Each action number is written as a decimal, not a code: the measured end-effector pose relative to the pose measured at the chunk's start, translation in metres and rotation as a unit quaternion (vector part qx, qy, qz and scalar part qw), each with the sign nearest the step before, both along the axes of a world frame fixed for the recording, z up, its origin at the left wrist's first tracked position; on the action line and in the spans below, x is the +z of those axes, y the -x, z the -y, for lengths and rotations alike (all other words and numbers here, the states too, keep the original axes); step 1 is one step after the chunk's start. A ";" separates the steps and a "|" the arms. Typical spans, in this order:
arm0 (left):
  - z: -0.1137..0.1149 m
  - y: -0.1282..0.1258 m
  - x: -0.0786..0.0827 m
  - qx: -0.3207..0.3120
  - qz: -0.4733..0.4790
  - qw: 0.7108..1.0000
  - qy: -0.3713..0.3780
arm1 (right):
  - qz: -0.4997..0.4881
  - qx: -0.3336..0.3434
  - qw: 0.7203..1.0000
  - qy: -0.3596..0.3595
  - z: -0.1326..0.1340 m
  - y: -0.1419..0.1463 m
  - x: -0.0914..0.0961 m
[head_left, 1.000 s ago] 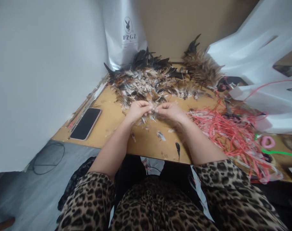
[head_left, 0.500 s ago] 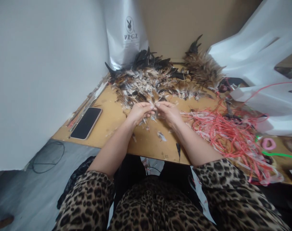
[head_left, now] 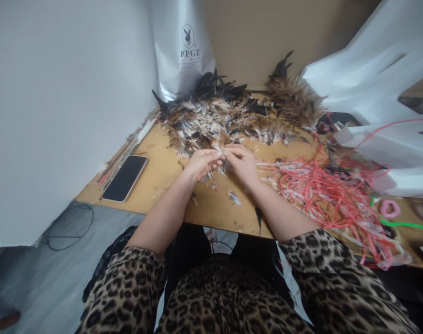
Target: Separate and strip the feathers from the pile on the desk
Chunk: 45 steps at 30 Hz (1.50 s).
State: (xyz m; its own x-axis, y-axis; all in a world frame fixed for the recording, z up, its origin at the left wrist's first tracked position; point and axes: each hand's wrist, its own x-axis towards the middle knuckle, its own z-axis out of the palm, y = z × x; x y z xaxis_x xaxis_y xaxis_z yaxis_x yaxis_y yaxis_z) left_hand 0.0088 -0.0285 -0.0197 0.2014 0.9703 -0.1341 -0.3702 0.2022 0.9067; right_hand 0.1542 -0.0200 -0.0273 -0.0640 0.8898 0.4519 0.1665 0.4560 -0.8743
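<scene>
- L hand (head_left: 203, 163): thumb and fingertips pinched on a small tuft of brown-and-white feathers (head_left: 220, 139); grip closed, as I see it from here.
- R hand (head_left: 244, 163): fingertips pinched at same tuft, meeting L fingertips at its pale base; which finger bears on what is too small to tell.
- Tuft posn: btwn both hands, at near edge of a large heap of brown, white and black feathers (head_left: 211, 116), over a yellow-brown tabletop (head_left: 211, 213).
- Orientation: long axis approx. front-to-back; brown tips point away from person, twd heap; pale end twd person.
- R side: tangled pile of red and clear plastic strips (head_left: 322, 190), near R forearm.
- L side: black-screened phone w/ pale rim (head_left: 125, 178), flat, apart from L hand.
</scene>
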 end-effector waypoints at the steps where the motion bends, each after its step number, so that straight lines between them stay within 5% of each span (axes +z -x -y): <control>1: 0.000 0.000 0.000 -0.003 -0.004 1.000 -0.003 | 0.008 0.006 1.000 -0.004 0.001 -0.001 0.000; 5: 0.001 0.003 0.003 -0.011 -0.026 0.999 -0.026 | -0.005 0.047 0.999 0.024 0.003 -0.003 0.006; 10: 0.005 0.001 0.009 -0.020 -0.100 0.993 -0.067 | -0.100 0.128 0.965 0.205 0.005 -0.007 0.014; 16: 0.011 -0.004 0.010 -0.037 -0.182 0.977 -0.105 | -0.140 0.106 0.953 0.246 0.004 -0.005 0.012; 22: 0.009 -0.005 0.006 -0.037 -0.139 0.988 -0.062 | -0.222 0.100 0.924 0.294 0.005 0.001 0.011; 31: 0.005 0.000 0.001 -0.070 -0.037 0.997 -0.010 | -0.254 0.147 0.908 0.299 0.004 0.006 0.005; 40: 0.009 0.002 0.005 -0.096 -0.149 0.983 -0.042 | -0.121 0.147 0.942 0.275 0.001 -0.007 0.011; 45: 0.009 -0.002 0.004 -0.075 -0.139 0.987 -0.018 | -0.126 0.102 0.952 0.261 0.000 -0.005 0.009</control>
State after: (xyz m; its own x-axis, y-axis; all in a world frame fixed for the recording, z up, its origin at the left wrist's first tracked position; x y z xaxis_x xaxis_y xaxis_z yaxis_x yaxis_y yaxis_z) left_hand 0.0107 -0.0375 -0.0152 0.3033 0.9376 -0.1702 -0.0752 0.2016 0.9766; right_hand 0.1595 -0.0200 -0.0186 -0.2079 0.9778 -0.0244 -0.1234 -0.0510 -0.9910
